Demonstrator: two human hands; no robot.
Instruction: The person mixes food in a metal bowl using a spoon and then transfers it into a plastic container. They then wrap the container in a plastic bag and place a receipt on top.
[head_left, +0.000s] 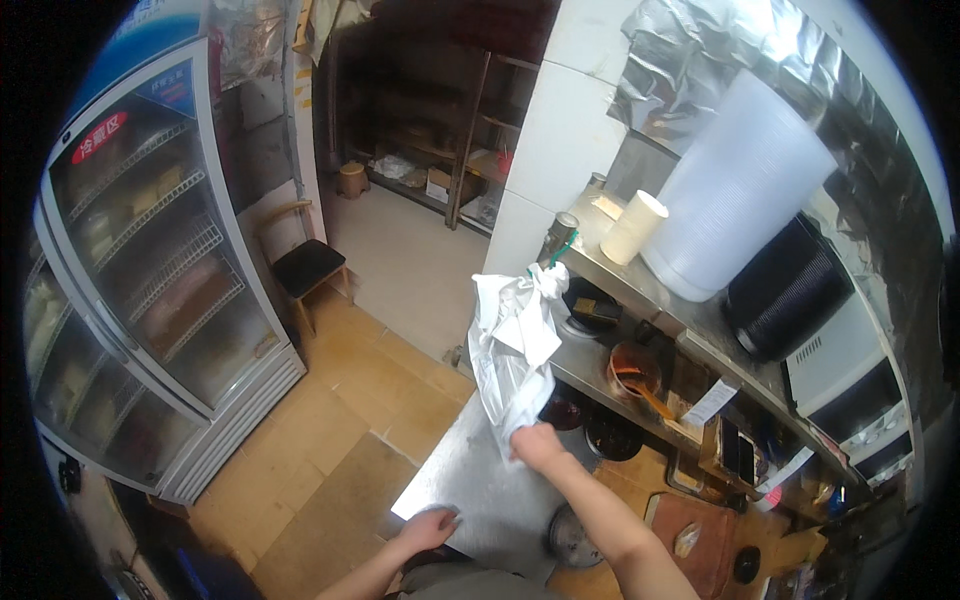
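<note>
White plastic bags (517, 330) hang in a bunch from a post at the end of the metal shelf, beside a green tie. My right hand (536, 446) grips the lower end of the bags over the steel worktop (487, 480). Near the worktop's left front edge is my left hand (431, 527), its fingers curled; whether anything is in them cannot be told.
Stacks of clear lids or containers (742, 187) and black containers (787, 289) stand on the upper shelf. Below sits a bowl of red sauce (632, 371) with an orange-handled utensil. A glass-door fridge (165, 262) and a chair (309, 266) stand at left.
</note>
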